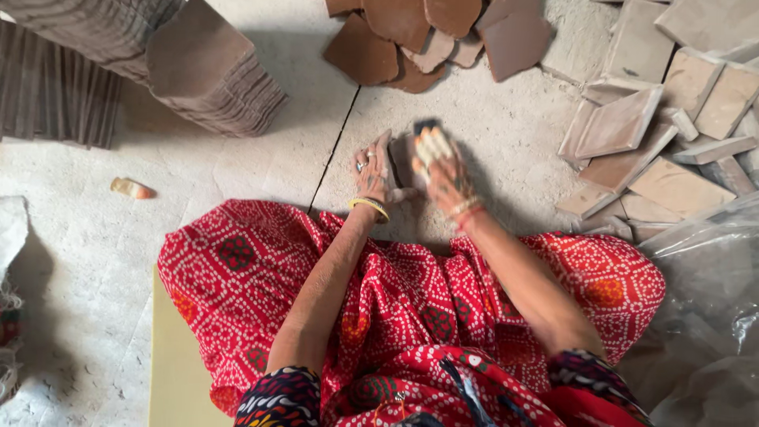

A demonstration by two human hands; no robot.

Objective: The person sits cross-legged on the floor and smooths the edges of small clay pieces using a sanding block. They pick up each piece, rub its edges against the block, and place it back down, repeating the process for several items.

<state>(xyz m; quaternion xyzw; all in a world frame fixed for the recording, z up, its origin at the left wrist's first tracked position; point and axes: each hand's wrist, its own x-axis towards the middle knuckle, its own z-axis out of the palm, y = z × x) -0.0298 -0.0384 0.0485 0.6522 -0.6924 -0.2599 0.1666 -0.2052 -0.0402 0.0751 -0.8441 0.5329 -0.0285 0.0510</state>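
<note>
I sit on a stone floor with red patterned cloth over my lap. My left hand (375,171) props a flat brown clay piece (401,159) on its edge on the floor, fingers against its side. My right hand (439,168), dusty and blurred, presses a small dark block (426,126) against the clay piece's face. Both wrists wear bangles.
Brown clay slabs (411,35) lie heaped ahead. A neat stack of brown clay pieces (209,71) stands far left. Pale square trays (672,119) pile up at right, clear plastic sheet (704,316) below them. A small orange stub (131,188) lies left. A yellow mat (175,364) is under me.
</note>
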